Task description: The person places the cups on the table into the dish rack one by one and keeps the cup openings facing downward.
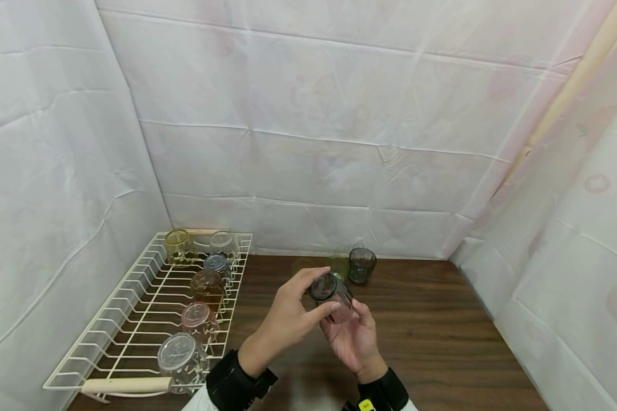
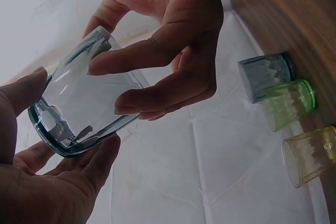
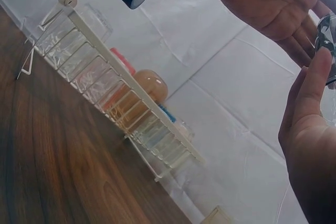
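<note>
Both hands hold a grey-tinted drinking glass (image 1: 339, 305) that is tilted above the table. My left hand (image 1: 293, 308) grips its thick, dark-edged end (image 2: 52, 129) between the thumb on one side and fingers on the other. From the other end, my right hand (image 1: 353, 342) holds the glass, its fingers (image 2: 157, 98) curled against the side wall in the left wrist view. Just beyond the hands stand a dark grey glass (image 1: 362, 265), a green glass (image 2: 290, 105) and a yellow glass (image 2: 312, 156), the last mostly hidden by my left hand in the head view.
A white wire dish rack (image 1: 128, 319) with wooden handles stands on the left. Upside-down glasses line it, among them a yellow one (image 1: 179, 246), an amber one (image 1: 207, 287), a pink one (image 1: 199, 321) and a clear one (image 1: 181, 357). White sheeting (image 1: 308, 114) encloses the brown wooden table (image 1: 432, 331).
</note>
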`<move>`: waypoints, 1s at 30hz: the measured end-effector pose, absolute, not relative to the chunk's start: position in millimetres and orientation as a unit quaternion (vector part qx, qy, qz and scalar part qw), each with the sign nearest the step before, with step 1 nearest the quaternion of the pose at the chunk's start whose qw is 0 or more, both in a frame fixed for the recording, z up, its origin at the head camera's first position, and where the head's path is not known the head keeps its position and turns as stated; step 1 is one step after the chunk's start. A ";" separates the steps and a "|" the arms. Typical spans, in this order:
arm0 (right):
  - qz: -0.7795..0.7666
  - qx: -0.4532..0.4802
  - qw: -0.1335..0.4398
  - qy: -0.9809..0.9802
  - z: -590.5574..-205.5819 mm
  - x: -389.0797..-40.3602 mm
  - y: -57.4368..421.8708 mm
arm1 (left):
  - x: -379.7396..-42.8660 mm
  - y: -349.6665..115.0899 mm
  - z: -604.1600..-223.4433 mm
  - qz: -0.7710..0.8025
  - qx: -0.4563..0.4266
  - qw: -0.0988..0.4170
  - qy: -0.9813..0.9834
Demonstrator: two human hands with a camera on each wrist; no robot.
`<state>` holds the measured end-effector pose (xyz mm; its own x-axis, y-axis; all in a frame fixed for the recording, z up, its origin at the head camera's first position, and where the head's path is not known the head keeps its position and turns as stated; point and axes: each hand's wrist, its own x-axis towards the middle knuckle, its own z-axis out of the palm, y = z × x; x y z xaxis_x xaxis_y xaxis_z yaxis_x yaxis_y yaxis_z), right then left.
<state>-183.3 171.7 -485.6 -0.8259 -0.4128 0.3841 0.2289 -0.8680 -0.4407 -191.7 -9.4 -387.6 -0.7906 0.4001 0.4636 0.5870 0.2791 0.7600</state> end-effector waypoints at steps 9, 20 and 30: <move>-0.936 -0.227 0.168 0.208 -485.3 -182.4 169.0 | -191.1 -14.0 -388.9 -0.518 -0.295 0.091 -0.798; -0.921 -0.233 0.182 0.255 -486.1 -184.3 170.7 | -190.2 -19.9 -387.9 -0.519 -0.286 0.102 -0.799; -0.881 -0.188 0.149 0.407 -488.3 -189.9 187.5 | -192.6 -42.6 -372.8 -0.498 -0.290 0.169 -0.800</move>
<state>-189.9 187.5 -488.3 -0.8850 -0.4156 0.2099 0.1098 -0.6244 -0.7733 -192.6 -42.6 -372.8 -0.7748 0.2950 0.5592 0.6320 0.3357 0.6985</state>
